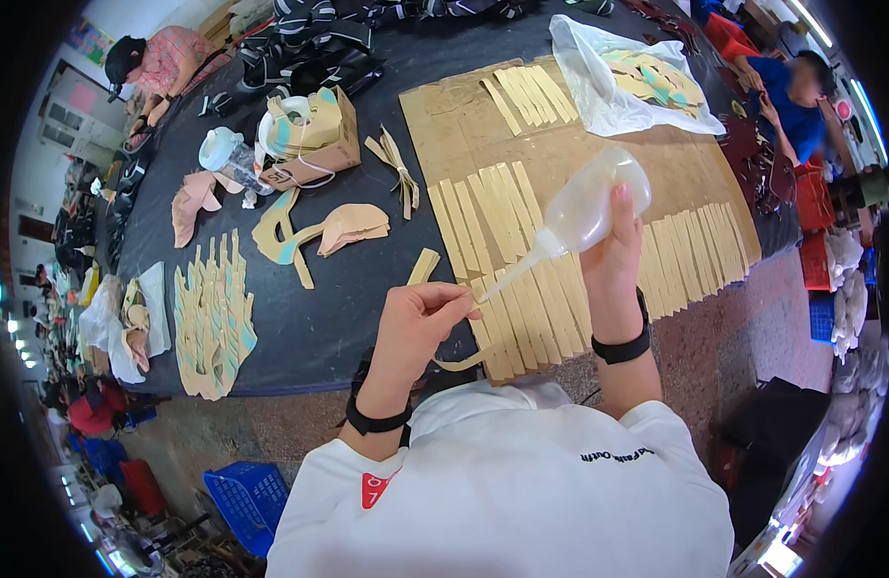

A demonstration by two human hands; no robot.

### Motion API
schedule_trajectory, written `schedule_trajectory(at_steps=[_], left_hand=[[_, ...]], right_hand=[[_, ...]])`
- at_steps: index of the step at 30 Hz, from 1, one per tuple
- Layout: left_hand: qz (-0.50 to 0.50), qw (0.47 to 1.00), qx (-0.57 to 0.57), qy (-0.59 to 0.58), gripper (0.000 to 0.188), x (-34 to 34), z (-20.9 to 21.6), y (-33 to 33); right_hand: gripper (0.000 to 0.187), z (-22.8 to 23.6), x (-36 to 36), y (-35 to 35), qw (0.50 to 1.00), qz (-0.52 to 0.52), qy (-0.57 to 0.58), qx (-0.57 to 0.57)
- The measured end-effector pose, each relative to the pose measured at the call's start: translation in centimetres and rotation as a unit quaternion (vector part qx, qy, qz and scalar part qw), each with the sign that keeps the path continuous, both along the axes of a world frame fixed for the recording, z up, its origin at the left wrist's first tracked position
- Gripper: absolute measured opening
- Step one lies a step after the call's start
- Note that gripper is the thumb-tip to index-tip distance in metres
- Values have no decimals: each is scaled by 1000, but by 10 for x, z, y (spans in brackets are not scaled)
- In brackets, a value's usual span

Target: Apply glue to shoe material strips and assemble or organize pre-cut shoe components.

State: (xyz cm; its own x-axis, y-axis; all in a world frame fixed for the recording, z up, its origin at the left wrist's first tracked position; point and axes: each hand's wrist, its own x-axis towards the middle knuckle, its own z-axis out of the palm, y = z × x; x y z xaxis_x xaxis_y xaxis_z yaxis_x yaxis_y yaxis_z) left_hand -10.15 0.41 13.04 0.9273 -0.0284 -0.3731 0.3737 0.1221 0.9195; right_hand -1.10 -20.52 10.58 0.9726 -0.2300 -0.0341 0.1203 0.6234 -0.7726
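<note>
Strip (460, 366): pinched in my left hand (416, 326); its curled near part could twist.
Bottle (599, 197): my right hand (613, 252) grasps it; squeezing too strongly may spill contents left.

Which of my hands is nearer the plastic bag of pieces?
Right. Your right hand, holding the squeeze bottle, is on the near side of the plastic bag; your left hand, by the nozzle, is farther away, toward the lower left.

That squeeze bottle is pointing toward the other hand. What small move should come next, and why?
Probably a light squeeze of the bottle by the right hand: the narrow nozzle points down close to the pale strip that the left hand seems to pinch.
</note>
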Motion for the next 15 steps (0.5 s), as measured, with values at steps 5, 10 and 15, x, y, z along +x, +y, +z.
schedule_trajectory(at_steps=[5, 10, 15], left_hand=[[3, 1000, -4, 19, 16, 2, 1, 0], [-55, 997, -40, 39, 16, 7, 5, -10], [-126, 987, -91, 33, 17, 29, -7, -36]], right_hand=[[49, -10, 3, -12, 998, 50, -1, -36], [45, -4, 14, -18, 1000, 9, 8, 29], [50, -8, 24, -43, 996, -63, 20, 61]])
